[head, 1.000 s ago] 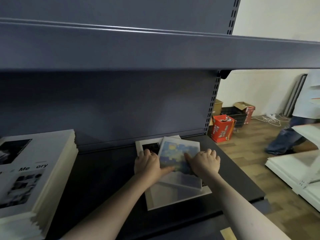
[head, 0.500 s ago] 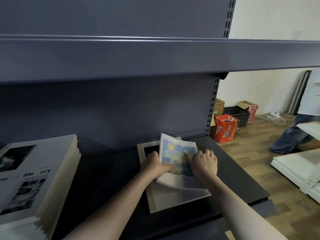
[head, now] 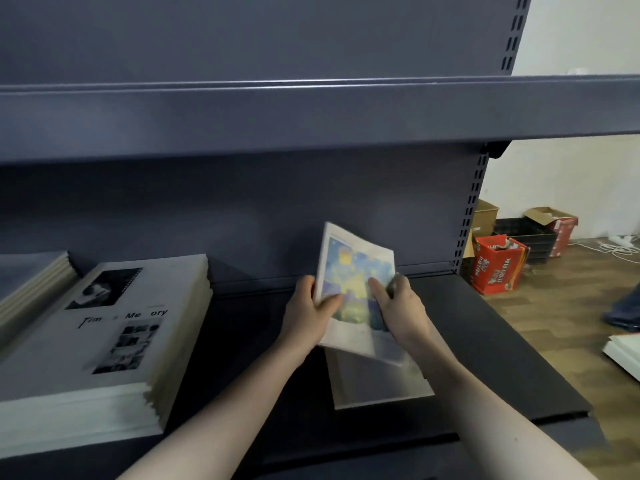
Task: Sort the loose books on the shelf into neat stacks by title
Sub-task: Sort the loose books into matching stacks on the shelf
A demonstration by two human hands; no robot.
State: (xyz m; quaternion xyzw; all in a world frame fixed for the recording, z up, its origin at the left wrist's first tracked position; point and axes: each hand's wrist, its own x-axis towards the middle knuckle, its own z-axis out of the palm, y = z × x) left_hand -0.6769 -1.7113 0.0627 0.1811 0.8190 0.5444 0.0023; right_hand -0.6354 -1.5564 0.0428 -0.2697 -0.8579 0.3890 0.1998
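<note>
I have both hands on the colourful book [head: 356,282], a thin volume with a blue and yellow painted cover. My left hand [head: 308,308] grips its left edge, thumb curled over the front cover and fingers behind. My right hand [head: 401,308] grips the right side, fingers lying across the cover and curled round the edge. The book is tilted up, its top edge leaning toward the back panel of the shelf [head: 502,358], its lower edge raised above a pale book [head: 377,386] that lies flat on the dark shelf board directly underneath; whether the two touch I cannot tell.

To my left on the same shelf sits a tall stack of white books [head: 114,341] with black photographs on the top cover and lettering that partly reads "Tim" and "Me ory". Further left, at the edge of view, lies another lower stack with grey covers [head: 31,282].

Past the shelf's right end, on the wooden floor, stand a red cardboard box [head: 498,265] and a black crate [head: 528,237].
</note>
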